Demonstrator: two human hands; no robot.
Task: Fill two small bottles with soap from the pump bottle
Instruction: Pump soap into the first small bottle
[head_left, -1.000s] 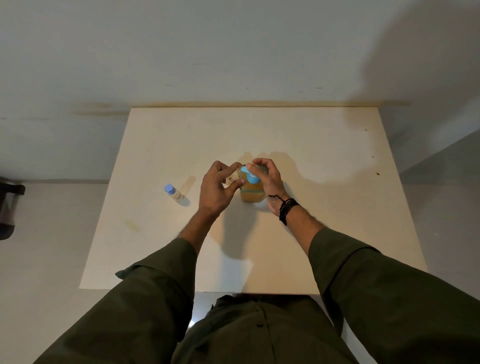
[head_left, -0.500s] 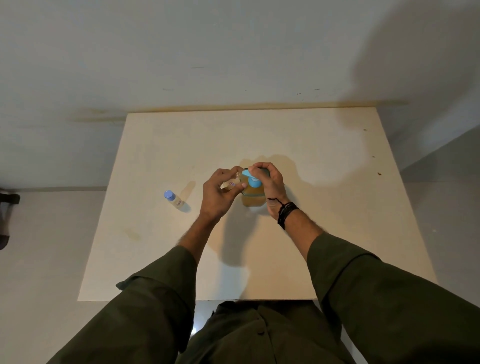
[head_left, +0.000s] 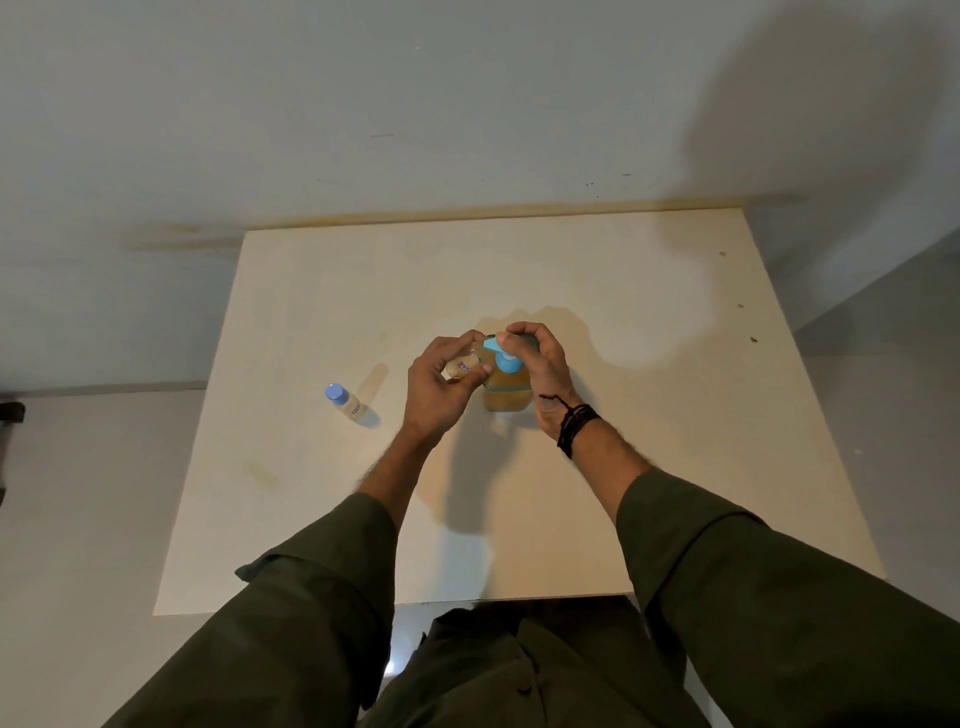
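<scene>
A pump bottle (head_left: 506, 395) of amber soap with a light blue pump head stands in the middle of the table. My right hand (head_left: 537, 371) curls over the pump head from the right. My left hand (head_left: 441, 387) grips a small clear bottle (head_left: 461, 367) with a label, tilted, its mouth held at the pump's spout. A second small bottle (head_left: 347, 401) with a blue cap stands apart on the table to the left.
The cream table (head_left: 649, 415) stands against a pale wall, with its front edge close to my body. A dark object (head_left: 10, 415) shows at the far left edge, off the table.
Both hands stay at the pump bottle. The small bottle in my left hand now shows more clearly between the fingers. The view has shifted a little.
</scene>
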